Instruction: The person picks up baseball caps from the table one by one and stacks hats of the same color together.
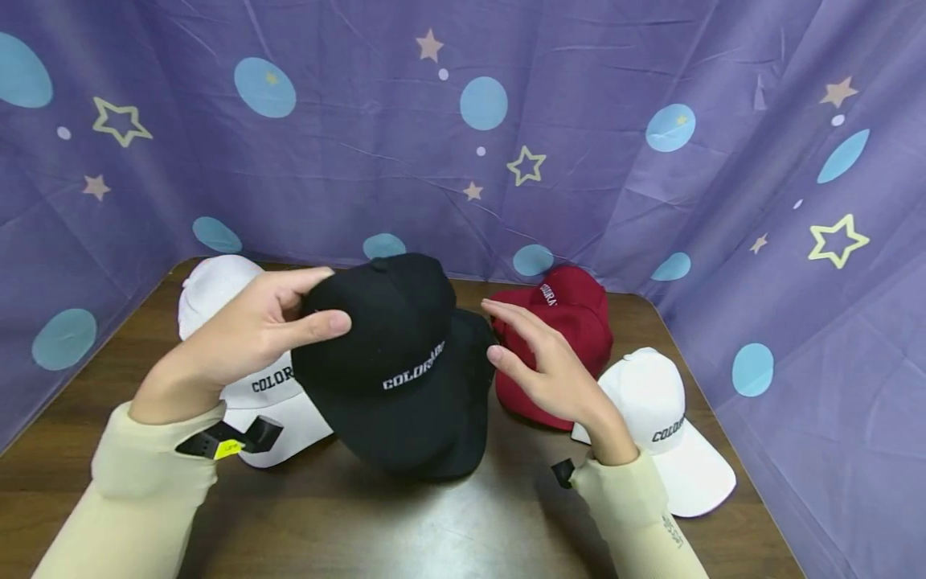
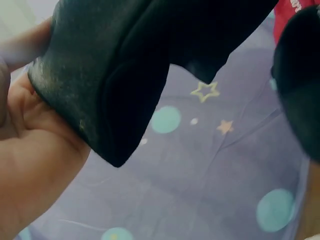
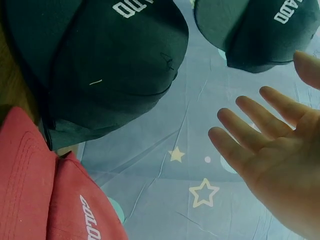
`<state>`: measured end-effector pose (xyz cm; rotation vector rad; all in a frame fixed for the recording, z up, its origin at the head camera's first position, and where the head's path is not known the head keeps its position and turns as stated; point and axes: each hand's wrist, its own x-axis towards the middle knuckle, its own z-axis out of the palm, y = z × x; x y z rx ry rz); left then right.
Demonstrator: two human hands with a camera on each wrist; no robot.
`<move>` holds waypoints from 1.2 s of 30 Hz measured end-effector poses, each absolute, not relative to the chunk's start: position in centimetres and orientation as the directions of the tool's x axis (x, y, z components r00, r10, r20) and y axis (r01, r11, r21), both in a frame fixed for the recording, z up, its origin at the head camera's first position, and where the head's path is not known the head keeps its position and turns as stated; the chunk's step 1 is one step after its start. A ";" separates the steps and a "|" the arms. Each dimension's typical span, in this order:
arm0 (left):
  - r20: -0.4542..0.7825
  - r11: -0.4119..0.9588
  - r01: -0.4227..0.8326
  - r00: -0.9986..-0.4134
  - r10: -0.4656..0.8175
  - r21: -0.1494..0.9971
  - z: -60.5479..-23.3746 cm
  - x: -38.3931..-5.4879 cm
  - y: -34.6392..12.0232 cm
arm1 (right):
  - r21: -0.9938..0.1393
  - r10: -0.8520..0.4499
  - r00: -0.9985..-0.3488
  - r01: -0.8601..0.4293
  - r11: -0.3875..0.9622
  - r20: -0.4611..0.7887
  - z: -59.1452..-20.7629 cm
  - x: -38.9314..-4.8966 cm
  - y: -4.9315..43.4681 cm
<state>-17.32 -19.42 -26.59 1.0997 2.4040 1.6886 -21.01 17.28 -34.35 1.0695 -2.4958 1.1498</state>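
Note:
My left hand (image 1: 253, 338) grips a black cap (image 1: 376, 322) by its crown, thumb on the near side. White COLORADO lettering runs across the front of this cap, and its brim points down toward me. In the left wrist view the held cap (image 2: 95, 80) hangs with its edge against the palm. Behind it is a second black cap (image 1: 473, 346), largely hidden in the head view; the right wrist view shows more of that second cap (image 3: 120, 70). My right hand (image 1: 553, 370) is held up beside the black caps, fingers extended, holding nothing.
Red headwear (image 1: 557, 354) sits behind my right hand; I cannot tell whether it is one cap or two. One white cap (image 1: 268, 386) stands behind my left hand, another white cap (image 1: 644, 402) at right. A purple curtain (image 1: 579, 121) surrounds the wooden table (image 1: 289, 531).

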 end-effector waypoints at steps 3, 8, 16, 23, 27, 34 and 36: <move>0.340 0.107 0.507 -0.705 0.622 0.855 -27.6 -17.7 -18.7 | -0.618 -0.537 -0.731 -0.665 0.420 0.421 -34.4 -20.9 17.2; 0.287 0.024 0.431 -0.640 0.713 0.902 -29.0 -18.1 -17.7 | -0.688 -0.571 -0.725 -0.637 0.346 0.385 -34.5 -20.9 17.1; 0.278 -0.011 0.415 -0.589 0.759 0.910 -30.9 -18.6 -17.3 | -0.761 -0.650 -0.680 -0.604 0.236 0.338 -35.0 -21.1 16.9; 0.240 0.012 0.405 -0.565 0.789 0.914 -32.0 -19.1 -17.6 | -0.815 -0.680 -0.672 -0.548 0.188 0.294 -35.5 -21.3 17.1; 0.209 0.044 0.403 -0.562 0.801 0.914 -32.4 -19.4 -17.7 | -0.865 -0.700 -0.653 -0.491 0.100 0.290 -35.8 -21.5 17.2; 0.117 0.166 0.380 -0.619 0.777 0.910 -33.2 -20.1 -18.0 | -0.888 -0.674 -0.674 -0.456 0.059 0.301 -36.0 -22.0 17.8; 0.100 0.186 0.368 -0.634 0.767 0.911 -33.5 -20.4 -18.1 | -0.896 -0.664 -0.685 -0.441 0.050 0.300 -36.1 -22.3 17.9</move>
